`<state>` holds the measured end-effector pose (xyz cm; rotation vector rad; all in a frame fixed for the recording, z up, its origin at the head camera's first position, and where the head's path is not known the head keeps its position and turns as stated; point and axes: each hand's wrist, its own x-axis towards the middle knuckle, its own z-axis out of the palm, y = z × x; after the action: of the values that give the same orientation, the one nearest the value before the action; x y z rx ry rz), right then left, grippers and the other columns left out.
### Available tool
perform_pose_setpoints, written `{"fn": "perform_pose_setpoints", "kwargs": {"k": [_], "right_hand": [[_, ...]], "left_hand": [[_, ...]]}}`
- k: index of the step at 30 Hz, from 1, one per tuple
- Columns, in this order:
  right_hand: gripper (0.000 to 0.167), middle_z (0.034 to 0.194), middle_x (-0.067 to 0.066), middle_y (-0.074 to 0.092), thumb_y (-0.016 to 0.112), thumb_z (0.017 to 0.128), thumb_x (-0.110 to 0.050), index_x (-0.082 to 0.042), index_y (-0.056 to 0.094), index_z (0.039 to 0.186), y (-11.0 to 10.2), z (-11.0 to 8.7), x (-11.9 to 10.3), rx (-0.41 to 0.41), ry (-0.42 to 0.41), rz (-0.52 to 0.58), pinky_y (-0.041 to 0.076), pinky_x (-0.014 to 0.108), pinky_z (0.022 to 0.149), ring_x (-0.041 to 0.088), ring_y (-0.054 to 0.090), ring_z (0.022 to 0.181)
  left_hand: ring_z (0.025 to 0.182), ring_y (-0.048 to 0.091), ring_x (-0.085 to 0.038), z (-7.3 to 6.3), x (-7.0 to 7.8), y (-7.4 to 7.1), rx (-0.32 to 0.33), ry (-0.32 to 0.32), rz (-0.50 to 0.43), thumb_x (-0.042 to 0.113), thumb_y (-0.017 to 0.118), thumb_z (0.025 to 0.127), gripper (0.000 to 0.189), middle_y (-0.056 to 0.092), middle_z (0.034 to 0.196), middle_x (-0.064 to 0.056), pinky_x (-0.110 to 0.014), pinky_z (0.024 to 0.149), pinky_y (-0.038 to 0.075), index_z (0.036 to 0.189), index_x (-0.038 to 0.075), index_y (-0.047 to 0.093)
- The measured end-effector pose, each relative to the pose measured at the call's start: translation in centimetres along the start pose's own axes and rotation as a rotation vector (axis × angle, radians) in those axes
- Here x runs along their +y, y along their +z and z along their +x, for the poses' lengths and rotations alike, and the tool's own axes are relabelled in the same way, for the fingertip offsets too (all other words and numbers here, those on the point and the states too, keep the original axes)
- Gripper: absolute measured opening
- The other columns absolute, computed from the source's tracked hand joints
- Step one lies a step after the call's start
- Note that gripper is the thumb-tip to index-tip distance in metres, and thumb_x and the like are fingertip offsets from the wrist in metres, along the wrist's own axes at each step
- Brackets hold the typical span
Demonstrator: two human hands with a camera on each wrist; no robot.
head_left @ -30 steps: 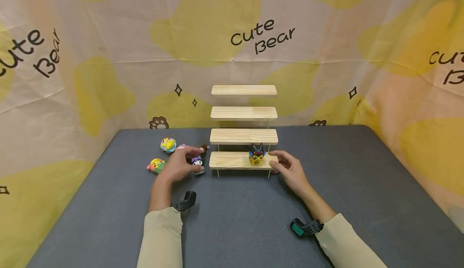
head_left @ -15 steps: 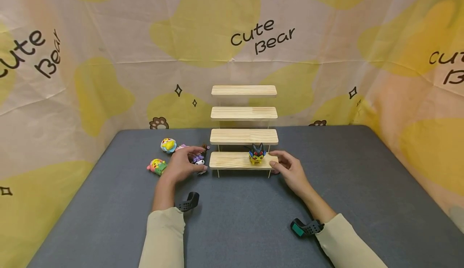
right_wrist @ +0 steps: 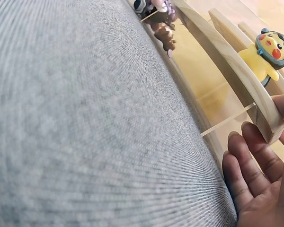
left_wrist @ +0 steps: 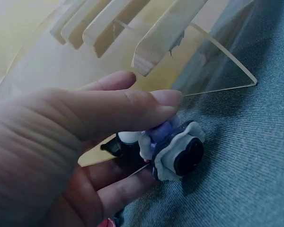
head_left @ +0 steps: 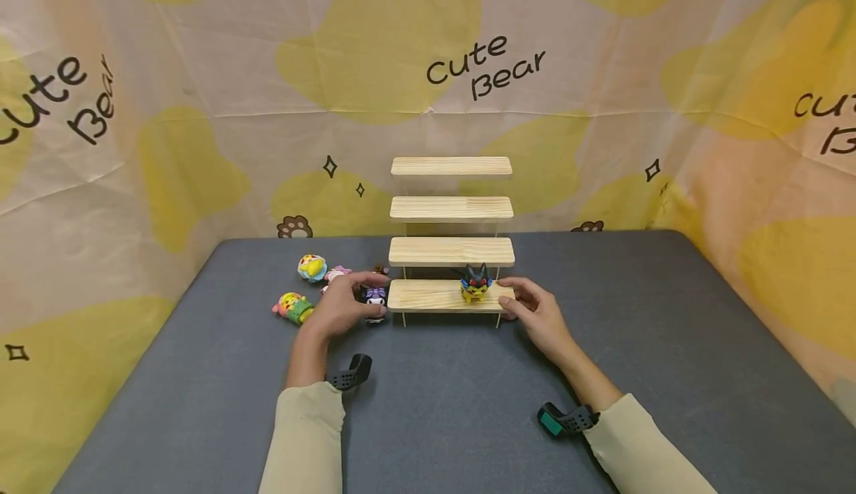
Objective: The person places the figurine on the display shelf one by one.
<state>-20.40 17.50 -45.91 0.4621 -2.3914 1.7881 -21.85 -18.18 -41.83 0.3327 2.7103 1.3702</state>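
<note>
My left hand [head_left: 341,307] pinches a small purple, black and white figurine [left_wrist: 168,151] between thumb and fingers, low over the table beside the left end of the display stand. The stand has tiered pale wooden shelves [head_left: 428,297] on clear side panels. My right hand [head_left: 535,314] holds the right end of the lowest shelf, with its lower fingers [right_wrist: 244,165] beneath the board. Toward the right of that shelf stands a yellow figurine with a dark pointed hood [head_left: 475,284]. The right wrist view shows its yellow face with red cheeks.
Left of the left hand lie a blue-and-yellow round figurine [head_left: 312,267], a pink figurine [head_left: 337,273] and a green-and-pink figurine [head_left: 293,307]. A brown figurine [right_wrist: 164,35] sits by the stand's left side. A printed cloth [head_left: 428,48] hangs behind the grey table [head_left: 602,330].
My left hand has shifted slightly right, toward the stand, and the purple figurine has moved with it and now faces forward. The right hand has stayed at the lowest shelf's end.
</note>
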Motion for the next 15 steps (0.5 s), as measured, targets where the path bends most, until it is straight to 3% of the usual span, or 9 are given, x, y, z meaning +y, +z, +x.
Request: {"fn": "perform_pose_setpoints", "kwargs": {"k": [6,11,15], "right_hand": [[0.031,0.096,0.023,0.066,0.064,0.100,-0.014,-0.003,0.063,0.129,-0.03,0.05,0.07,-0.001,-0.002,0.003,0.058,0.026,0.072,0.006,0.066,0.076],[0.032,0.097,0.024,0.066,0.063,0.100,-0.014,-0.003,0.063,0.129,-0.06,0.08,0.04,0.000,0.001,0.005,0.058,0.026,0.072,0.006,0.067,0.076],[0.032,0.097,0.024,0.066,0.063,0.100,-0.015,-0.003,0.063,0.129,-0.05,0.14,0.05,0.002,0.002,0.001,0.058,0.026,0.072,0.006,0.067,0.076]], "left_hand": [[0.111,0.058,-0.027,0.12,-0.08,0.20,0.008,-0.043,0.013,0.011,0.084,0.080,0.048,0.065,0.133,-0.011,-0.039,0.094,0.048,0.126,0.014,0.070],[0.096,0.061,-0.024,0.57,-0.53,0.48,-0.008,-0.069,0.007,0.016,0.083,0.080,0.047,0.068,0.119,-0.014,-0.030,0.077,0.049,0.125,0.011,0.070],[0.095,0.061,-0.023,0.58,-0.60,0.61,0.002,-0.076,0.013,0.017,0.081,0.081,0.043,0.068,0.117,-0.013,-0.028,0.077,0.049,0.123,0.012,0.071]]}}
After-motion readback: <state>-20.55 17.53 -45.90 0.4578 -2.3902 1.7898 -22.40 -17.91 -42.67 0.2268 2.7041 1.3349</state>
